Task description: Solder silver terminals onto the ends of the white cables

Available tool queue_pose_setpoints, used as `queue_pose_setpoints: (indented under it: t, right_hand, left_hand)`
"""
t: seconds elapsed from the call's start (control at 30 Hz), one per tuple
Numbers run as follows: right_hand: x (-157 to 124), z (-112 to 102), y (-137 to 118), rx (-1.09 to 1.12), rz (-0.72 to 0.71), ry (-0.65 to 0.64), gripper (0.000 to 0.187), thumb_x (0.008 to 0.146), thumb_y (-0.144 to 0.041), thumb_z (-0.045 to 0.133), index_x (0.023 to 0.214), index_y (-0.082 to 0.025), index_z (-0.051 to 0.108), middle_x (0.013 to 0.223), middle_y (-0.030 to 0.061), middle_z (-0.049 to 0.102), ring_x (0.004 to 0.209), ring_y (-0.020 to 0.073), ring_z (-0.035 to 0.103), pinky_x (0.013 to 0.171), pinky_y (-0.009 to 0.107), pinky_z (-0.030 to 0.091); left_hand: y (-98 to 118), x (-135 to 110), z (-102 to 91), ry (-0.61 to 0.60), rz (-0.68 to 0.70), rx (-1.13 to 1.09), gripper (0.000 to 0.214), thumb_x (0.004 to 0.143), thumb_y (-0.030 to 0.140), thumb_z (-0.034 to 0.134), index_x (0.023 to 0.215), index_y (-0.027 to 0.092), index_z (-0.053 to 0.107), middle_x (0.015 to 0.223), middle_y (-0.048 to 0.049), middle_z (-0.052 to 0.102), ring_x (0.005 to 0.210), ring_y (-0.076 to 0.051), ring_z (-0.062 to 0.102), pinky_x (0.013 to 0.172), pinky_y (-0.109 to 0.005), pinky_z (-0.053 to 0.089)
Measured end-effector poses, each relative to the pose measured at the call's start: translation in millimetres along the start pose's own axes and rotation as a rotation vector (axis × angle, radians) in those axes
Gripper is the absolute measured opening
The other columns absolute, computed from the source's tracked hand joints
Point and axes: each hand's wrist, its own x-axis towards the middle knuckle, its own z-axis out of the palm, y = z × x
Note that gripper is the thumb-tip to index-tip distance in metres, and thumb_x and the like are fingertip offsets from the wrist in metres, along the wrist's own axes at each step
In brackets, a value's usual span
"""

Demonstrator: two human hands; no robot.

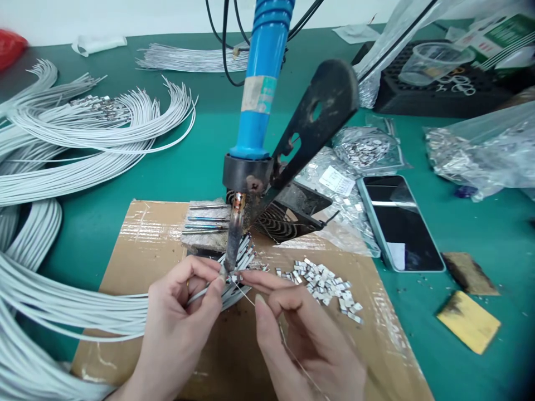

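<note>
A blue-handled soldering iron [267, 61] is clamped in a black stand [317, 111], its tip pointing down between my hands. With thumb and forefinger, my left hand [178, 320] pinches a white cable [197, 295] close to its end, just beside the tip. My right hand [309, 334] is closed around thin solder wire [298, 365], whose upper end runs up to the tip. The right forefinger reaches a small metal piece at the cable's end; fingers partly hide the joint. Behind the hands lie more white cable ends [246, 253].
Cardboard [137, 234] lies under the work, bearing a pile of small metal terminals [326, 284]. Bundled white cables [83, 309] curve in from the left. To the right are a phone [407, 228], a yellow sponge [468, 323] and bagged metal parts [368, 147]. A small black fan [284, 217] sits behind the iron.
</note>
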Motion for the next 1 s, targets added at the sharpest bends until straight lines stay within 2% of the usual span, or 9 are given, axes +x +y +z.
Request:
queue_pose_setpoints:
  t: [0.27,0.47,0.67,0.8,1.0]
  right_hand:
    - [-0.3,3.6,-4.0,-0.025,-0.025,0.058,0.023,0.097,-0.011,0.063,0.079,-0.025,0.057,0.108,0.0039,0.083,0.091,0.0177,0.081,0.079,0.025,0.061]
    - [0.6,4.2,-3.8,-0.011,-0.041,0.068,0.024,0.095,-0.010,0.064,0.078,-0.025,0.058,0.106,0.0027,0.084,0.088,0.0165,0.080,0.080,0.024,0.061]
    - [2.7,3.6,-6.5,-0.010,-0.056,0.071,0.024,0.094,-0.010,0.066,0.076,-0.023,0.058,0.104,0.0060,0.084,0.083,0.0177,0.081,0.075,0.024,0.063]
    - [2.1,3.2,-5.8,-0.008,-0.054,0.080,0.023,0.093,-0.010,0.067,0.076,-0.024,0.059,0.103,0.0081,0.085,0.084,0.0200,0.082,0.077,0.027,0.065]
    - [2.2,4.1,-5.9,-0.007,-0.052,0.070,0.023,0.093,-0.009,0.066,0.078,-0.024,0.059,0.104,0.0051,0.085,0.087,0.0183,0.082,0.077,0.025,0.064]
  left_hand:
    - [3.4,1.6,-0.7,0.019,-0.011,0.019,0.013,0.076,0.017,0.078,0.065,0.019,0.072,0.081,-0.0009,0.073,0.053,-0.008,0.058,0.046,-0.017,0.042]
    - [-1.2,-0.6,-1.6,0.016,-0.012,-0.003,0.016,0.083,0.018,0.076,0.068,0.020,0.072,0.083,-0.0001,0.073,0.055,-0.008,0.056,0.049,-0.015,0.043]
    - [-3.8,-3.0,-1.5,0.023,0.009,-0.029,0.015,0.086,0.017,0.075,0.071,0.020,0.073,0.085,0.0002,0.073,0.060,-0.008,0.060,0.053,-0.014,0.045]
    - [-2.7,-3.1,-2.2,0.031,0.000,-0.035,0.015,0.085,0.017,0.075,0.070,0.020,0.073,0.086,-0.0001,0.072,0.057,-0.007,0.058,0.051,-0.015,0.043]
    - [-2.0,-3.6,-2.4,0.018,0.011,-0.031,0.015,0.085,0.016,0.076,0.070,0.019,0.074,0.085,-0.0002,0.072,0.056,-0.007,0.058,0.051,-0.014,0.044]
